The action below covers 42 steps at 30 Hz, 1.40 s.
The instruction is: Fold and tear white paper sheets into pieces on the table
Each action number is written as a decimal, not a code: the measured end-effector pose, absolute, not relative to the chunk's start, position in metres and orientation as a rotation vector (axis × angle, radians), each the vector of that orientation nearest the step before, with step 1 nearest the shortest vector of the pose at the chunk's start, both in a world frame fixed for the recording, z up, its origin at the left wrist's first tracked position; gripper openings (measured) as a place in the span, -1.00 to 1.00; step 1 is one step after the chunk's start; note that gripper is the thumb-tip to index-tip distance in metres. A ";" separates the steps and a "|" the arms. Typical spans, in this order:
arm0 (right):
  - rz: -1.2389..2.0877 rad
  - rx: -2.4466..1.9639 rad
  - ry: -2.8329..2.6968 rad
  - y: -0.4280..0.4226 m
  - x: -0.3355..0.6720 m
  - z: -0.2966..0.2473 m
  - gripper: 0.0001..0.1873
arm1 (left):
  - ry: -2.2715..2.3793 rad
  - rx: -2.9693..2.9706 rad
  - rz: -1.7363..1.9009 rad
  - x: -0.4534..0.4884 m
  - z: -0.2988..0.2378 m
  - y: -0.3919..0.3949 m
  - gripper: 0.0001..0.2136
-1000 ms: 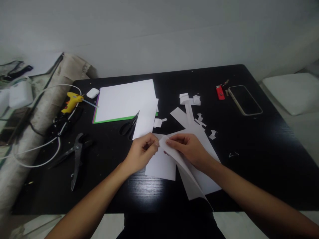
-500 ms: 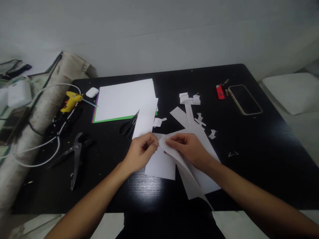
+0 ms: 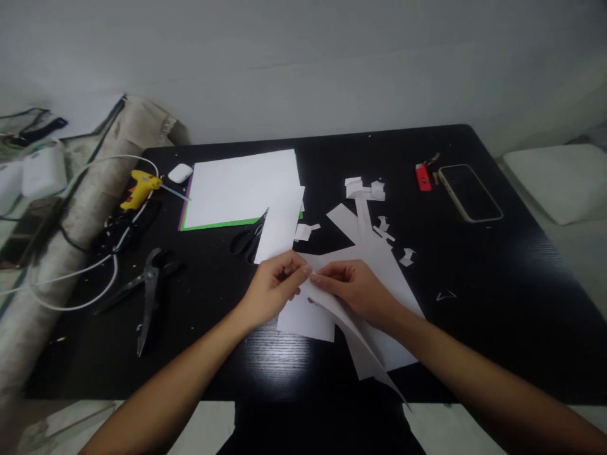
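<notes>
A white sheet of paper (image 3: 349, 332) hangs at a slant over other paper, its lower corner reaching past the table's front edge. My right hand (image 3: 360, 289) pinches its upper end between thumb and fingers. Close beside it, my left hand (image 3: 275, 285) is closed in a pinch on the same end, the fingertips of both hands almost meeting. Beneath lie flat white sheets (image 3: 306, 321). Just beyond my left hand rests a white paper strip (image 3: 279, 227), partly over black-handled scissors (image 3: 241, 242). A cut paper piece (image 3: 363, 215) with a long stem lies beyond my right hand.
On the left are pliers (image 3: 150, 278), a yellow glue gun (image 3: 141, 188) with cables, and a white case (image 3: 180, 173). A paper stack (image 3: 232, 183) lies at the back. Paper scraps (image 3: 406, 257), a red lighter (image 3: 422, 177) and a phone (image 3: 469, 193) are on the right.
My left hand has moved slightly right, its fingertips now at the sheet's end beside my right fingers. The whole view has shifted a little.
</notes>
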State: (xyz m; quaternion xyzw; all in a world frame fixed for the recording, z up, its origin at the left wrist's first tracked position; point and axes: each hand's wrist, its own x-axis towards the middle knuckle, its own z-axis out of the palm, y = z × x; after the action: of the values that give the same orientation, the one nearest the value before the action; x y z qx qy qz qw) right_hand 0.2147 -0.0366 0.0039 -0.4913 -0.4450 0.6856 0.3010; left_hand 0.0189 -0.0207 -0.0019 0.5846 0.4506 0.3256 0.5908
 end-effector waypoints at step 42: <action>1.985 -1.238 -1.097 -0.035 0.215 0.007 -0.71 | 1.085 1.238 0.801 0.010 0.000 -0.015 -0.71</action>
State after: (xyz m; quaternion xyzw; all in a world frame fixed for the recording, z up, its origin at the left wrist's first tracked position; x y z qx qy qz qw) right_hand 0.2149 -0.0348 0.0073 -0.4606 -0.4083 0.7386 0.2751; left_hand 0.0103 -0.0147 -0.0004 0.5363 0.4699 0.3468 0.6094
